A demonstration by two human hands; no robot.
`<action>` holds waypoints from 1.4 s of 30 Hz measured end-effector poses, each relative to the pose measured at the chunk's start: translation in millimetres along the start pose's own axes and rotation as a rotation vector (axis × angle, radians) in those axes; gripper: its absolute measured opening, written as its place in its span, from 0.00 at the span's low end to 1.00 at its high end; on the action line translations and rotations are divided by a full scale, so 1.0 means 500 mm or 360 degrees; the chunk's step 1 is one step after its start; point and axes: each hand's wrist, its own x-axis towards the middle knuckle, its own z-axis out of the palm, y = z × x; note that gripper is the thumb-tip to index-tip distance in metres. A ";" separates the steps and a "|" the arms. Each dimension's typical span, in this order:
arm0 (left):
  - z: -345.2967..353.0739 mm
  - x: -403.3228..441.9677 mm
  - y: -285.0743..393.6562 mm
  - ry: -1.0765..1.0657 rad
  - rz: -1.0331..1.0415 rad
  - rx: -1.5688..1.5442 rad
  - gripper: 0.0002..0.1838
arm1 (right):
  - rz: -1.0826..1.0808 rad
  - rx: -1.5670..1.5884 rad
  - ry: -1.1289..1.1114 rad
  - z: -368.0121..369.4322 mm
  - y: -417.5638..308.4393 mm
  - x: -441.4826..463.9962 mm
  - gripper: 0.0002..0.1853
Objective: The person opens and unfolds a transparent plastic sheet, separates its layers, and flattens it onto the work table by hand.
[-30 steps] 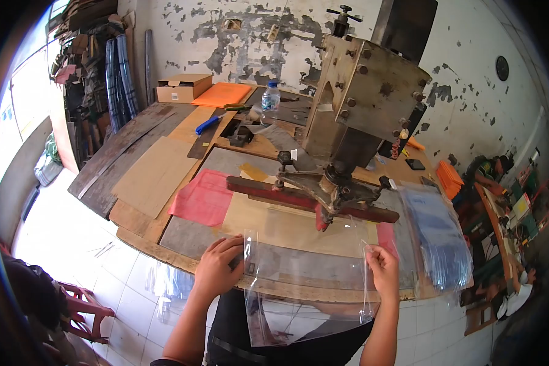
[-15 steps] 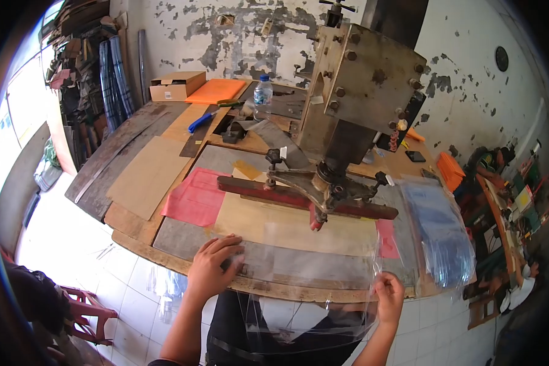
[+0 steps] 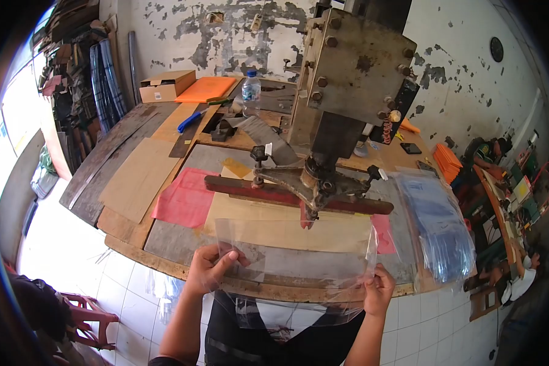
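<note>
Between both hands a clear plastic sheet (image 3: 299,268) is held up over the front edge of the work table. My left hand (image 3: 216,266) is closed on its left side, thumb on top. My right hand (image 3: 378,290) pinches its right edge. Beyond the sheet stands a press with a long red-edged bar (image 3: 262,193). Under that bar lies a cream sheet (image 3: 238,222) on a grey plate (image 3: 171,238), with a pink sheet (image 3: 183,196) at the left and a smaller pink piece (image 3: 382,235) at the right.
A stack of clear bluish plastic sheets (image 3: 436,229) lies at the table's right. Brown board (image 3: 137,177), a blue-handled tool (image 3: 190,122), a water bottle (image 3: 251,91), a cardboard box (image 3: 166,86) and an orange stack (image 3: 205,89) are farther back. Another person (image 3: 491,152) sits at the far right.
My left hand has gone from lying on the table's front edge to gripping the sheet's left side. The sheet is now lifted and stretched between both hands. The view has shifted slightly.
</note>
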 end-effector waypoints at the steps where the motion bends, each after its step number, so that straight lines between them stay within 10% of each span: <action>1: 0.002 0.001 -0.008 0.0098 -0.0037 -0.0172 0.14 | 0.0045 0.0015 -0.0027 0.003 0.002 0.002 0.17; 42: 0.003 -0.004 -0.007 0.0310 -0.0111 -0.0287 0.09 | 0.0402 -0.0172 0.0019 0.025 -0.021 0.008 0.19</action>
